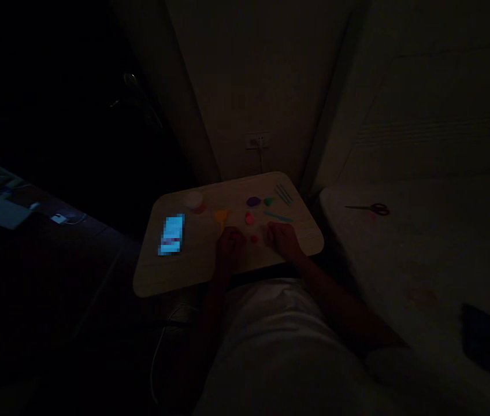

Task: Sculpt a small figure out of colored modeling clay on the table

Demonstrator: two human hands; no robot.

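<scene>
Flanking 1 red lump (pixel 254 238), left hand (pixel 229 240) and right hand (pixel 284 237) curled, cannot tell whether fingers (pixel 270 232) grasp anything

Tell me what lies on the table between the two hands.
In the head view, a small red lump lies between the left hand and the right hand; a larger pink-red lump sits slightly farther out.

- Pale garment (pixel 275 335), whitish-grey, looks plain in dim light
- Soft creases across its front
- Left hand (pixel 228 242), right hand (pixel 284 238): bare
- Forearms (pixel 336 297) bare too
- Sleeve details too dark
</scene>
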